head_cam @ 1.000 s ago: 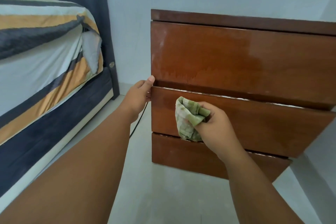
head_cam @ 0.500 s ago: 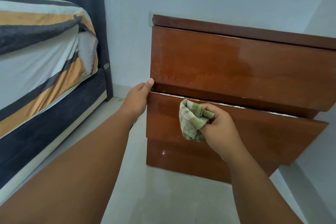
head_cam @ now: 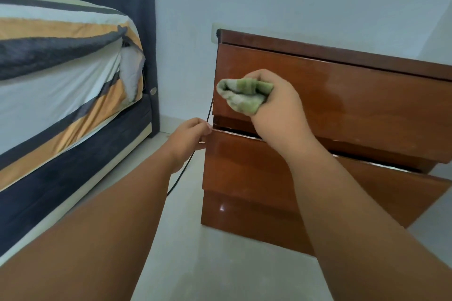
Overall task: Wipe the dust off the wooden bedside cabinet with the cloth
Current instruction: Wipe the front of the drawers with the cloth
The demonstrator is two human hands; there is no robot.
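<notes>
From the head camera, the right hand (head_cam: 276,102) is closed around a bunched green cloth (head_cam: 245,95), the fingers curled tight so that the wad sticks out past them toward the left. The cloth sits in front of the upper drawer front (head_cam: 354,102) of the wooden bedside cabinet (head_cam: 244,215), close to that drawer's left edge; whether it presses the wood or hangs just off it cannot be told from this angle.

The left hand (head_cam: 189,138) lies lower and further left, its fingers hooked over the top left corner of the middle drawer (head_cam: 244,166), which stands pulled out a little from the cabinet, leaving a dark gap beneath the upper drawer. A black cable (head_cam: 186,168) runs down past this hand, beside the cabinet's left side.

The upper drawer front stretches away to the right of the cloth-holding fingers, its long axis running left to right across the view. Since the cloth is at the left end, the likely stroke is a sweep rightward along that face, and the right hand is the one placed for it. The left hand seems to be steadying the drawer.

A striped mattress (head_cam: 61,76) lies well to the left of both hands.
</notes>
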